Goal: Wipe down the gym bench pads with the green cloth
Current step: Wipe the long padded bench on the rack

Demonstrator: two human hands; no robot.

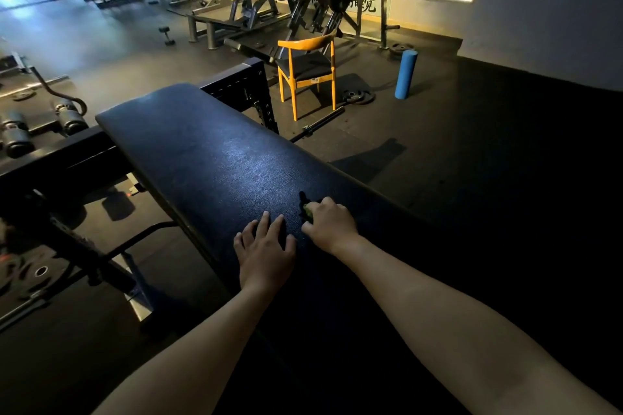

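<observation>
A long black padded gym bench pad [209, 158] runs from the middle of the view toward me. My right hand [332, 224] is closed around a bunched green cloth [307, 210], pressing it on the pad near its right edge; only a small part of the cloth shows past the fingers. My left hand [266, 249] lies flat on the pad just left of it, fingers spread, holding nothing.
An orange wooden chair [308, 69] stands beyond the bench, with a blue foam roller [405, 73] upright to its right and a barbell [318, 123] and plate on the floor. Dumbbells [40, 126] and a dark frame sit left. Weight machines line the back wall.
</observation>
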